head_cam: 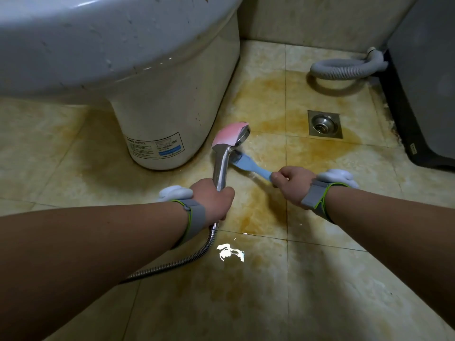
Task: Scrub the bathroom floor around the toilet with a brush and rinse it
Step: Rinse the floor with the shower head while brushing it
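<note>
My left hand (213,200) grips the chrome handle of a shower head (227,146) with a pink back, its face turned down toward the floor beside the toilet base (167,114). Its metal hose (187,259) trails back under my left forearm. My right hand (293,184) grips the end of a light blue brush (251,164). The brush head lies on the tile, partly hidden behind the shower handle. The beige floor tiles (270,217) look wet and carry orange-brown stains.
A steel floor drain (324,124) sits right of the shower head. A grey corrugated drain hose (344,68) curls on the floor at the back, leading to a dark grey appliance (428,94) along the right edge. The toilet bowl (98,40) overhangs the upper left.
</note>
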`<action>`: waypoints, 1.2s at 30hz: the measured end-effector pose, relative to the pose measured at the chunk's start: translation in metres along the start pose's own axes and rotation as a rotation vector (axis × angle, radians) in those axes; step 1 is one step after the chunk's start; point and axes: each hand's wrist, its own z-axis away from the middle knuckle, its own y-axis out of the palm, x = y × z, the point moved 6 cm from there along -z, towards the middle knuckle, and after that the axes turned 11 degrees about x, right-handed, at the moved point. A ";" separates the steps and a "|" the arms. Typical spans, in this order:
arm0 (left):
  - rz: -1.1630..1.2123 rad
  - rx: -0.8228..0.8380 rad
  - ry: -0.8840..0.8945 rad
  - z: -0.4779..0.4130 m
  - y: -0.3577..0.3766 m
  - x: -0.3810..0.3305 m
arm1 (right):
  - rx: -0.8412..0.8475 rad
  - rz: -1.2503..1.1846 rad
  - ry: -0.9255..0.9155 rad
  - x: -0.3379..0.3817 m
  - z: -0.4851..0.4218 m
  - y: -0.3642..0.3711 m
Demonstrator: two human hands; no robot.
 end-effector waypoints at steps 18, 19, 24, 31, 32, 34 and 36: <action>0.252 -0.063 0.001 -0.001 -0.002 -0.002 | 0.029 -0.144 0.165 -0.017 -0.013 -0.026; 0.221 -0.094 -0.003 -0.001 -0.004 -0.001 | 0.019 -0.147 0.227 -0.023 -0.014 -0.034; 0.163 -0.135 0.027 -0.006 -0.005 -0.004 | -0.063 -0.267 0.261 -0.027 -0.017 -0.035; 0.185 -0.158 0.042 -0.005 -0.008 -0.013 | 0.146 -0.298 0.083 0.000 -0.020 -0.005; 0.185 -0.158 0.046 -0.005 -0.008 -0.014 | 0.137 -0.300 0.151 -0.009 -0.021 -0.011; 0.205 -0.149 0.058 -0.005 -0.008 -0.014 | 0.103 -0.211 0.261 -0.030 -0.027 -0.029; 0.231 -0.137 0.069 -0.006 -0.005 -0.013 | -0.012 -0.196 0.327 -0.047 -0.033 -0.044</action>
